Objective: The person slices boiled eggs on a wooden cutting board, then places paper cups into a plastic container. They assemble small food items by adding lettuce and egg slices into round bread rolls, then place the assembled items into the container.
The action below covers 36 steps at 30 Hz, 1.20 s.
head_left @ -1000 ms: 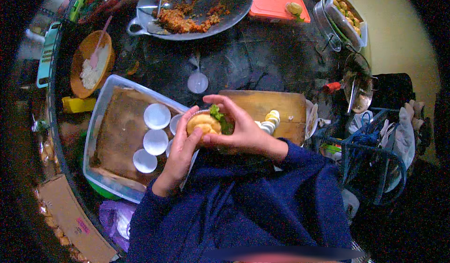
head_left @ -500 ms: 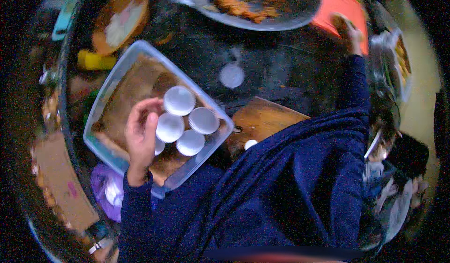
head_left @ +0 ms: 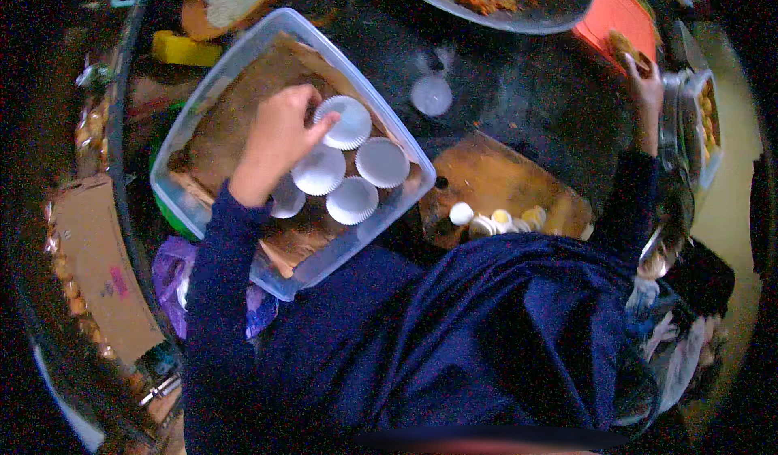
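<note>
My left hand (head_left: 279,135) reaches into a clear plastic tub (head_left: 413,159) lined with brown paper. Its thumb and fingers close on the rim of the farthest white paper baking cup (head_left: 348,123). Several more fluted cups sit close together beside it, such as one nearer cup (head_left: 352,200); the one by my wrist is partly hidden. Out at the far right, my right hand (head_left: 646,86) has its fingers round a small brown piece (head_left: 622,50), perhaps food, at a red-orange board or tray (head_left: 612,17). Blur hides what the piece is.
A wooden cutting board (head_left: 502,171) with cut boiled eggs (head_left: 502,218) lies right of the tub. Beyond are a pan (head_left: 559,1) with orange-brown food and a loose white disc (head_left: 431,96). An orange bowl (head_left: 198,13) and yellow block (head_left: 186,49) stand far left; a cardboard box (head_left: 105,260) nearer.
My left hand has moved from hovering beside the cups to pinching the farthest one. The view has shifted, showing more of the cutting board and its eggs. My right hand stays at the red-orange surface.
</note>
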Each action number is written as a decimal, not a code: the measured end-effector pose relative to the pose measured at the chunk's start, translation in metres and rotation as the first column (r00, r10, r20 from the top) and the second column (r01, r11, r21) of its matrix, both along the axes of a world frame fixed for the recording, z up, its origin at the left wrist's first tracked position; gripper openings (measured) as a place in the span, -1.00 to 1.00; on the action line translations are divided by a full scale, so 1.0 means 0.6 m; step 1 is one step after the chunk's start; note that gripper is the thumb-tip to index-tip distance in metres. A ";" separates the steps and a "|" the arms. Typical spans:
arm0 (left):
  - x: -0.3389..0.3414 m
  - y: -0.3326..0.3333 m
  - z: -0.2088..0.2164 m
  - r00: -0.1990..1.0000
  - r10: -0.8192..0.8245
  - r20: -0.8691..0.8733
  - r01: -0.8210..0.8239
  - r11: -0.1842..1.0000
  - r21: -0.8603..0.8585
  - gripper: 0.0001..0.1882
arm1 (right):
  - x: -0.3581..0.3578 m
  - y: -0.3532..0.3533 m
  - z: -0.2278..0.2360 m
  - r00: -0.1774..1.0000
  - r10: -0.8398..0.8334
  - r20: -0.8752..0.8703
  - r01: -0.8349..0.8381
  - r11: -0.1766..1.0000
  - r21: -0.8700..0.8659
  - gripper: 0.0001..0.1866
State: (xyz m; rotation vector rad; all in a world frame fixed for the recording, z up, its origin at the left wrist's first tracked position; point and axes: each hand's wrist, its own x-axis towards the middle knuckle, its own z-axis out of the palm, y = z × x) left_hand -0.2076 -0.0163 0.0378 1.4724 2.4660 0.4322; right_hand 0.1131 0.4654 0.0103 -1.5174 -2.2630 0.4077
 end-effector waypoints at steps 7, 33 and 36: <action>-0.007 -0.009 0.024 1.000 -0.007 0.009 0.007 0.999 0.050 -0.81 | 0.087 -0.446 0.093 0.922 0.210 -0.324 -0.303 0.914 -0.270 -0.76; 0.180 -0.082 0.005 0.552 -0.114 0.826 -0.182 0.950 0.253 -0.66 | 0.060 -0.505 0.095 0.936 0.307 -0.172 -0.307 0.951 0.030 -0.74; 0.139 -0.084 -0.019 0.601 -0.081 0.795 -0.282 0.909 0.305 -0.65 | 0.100 -0.381 0.057 0.866 0.001 -0.500 -0.140 0.961 -0.240 -0.76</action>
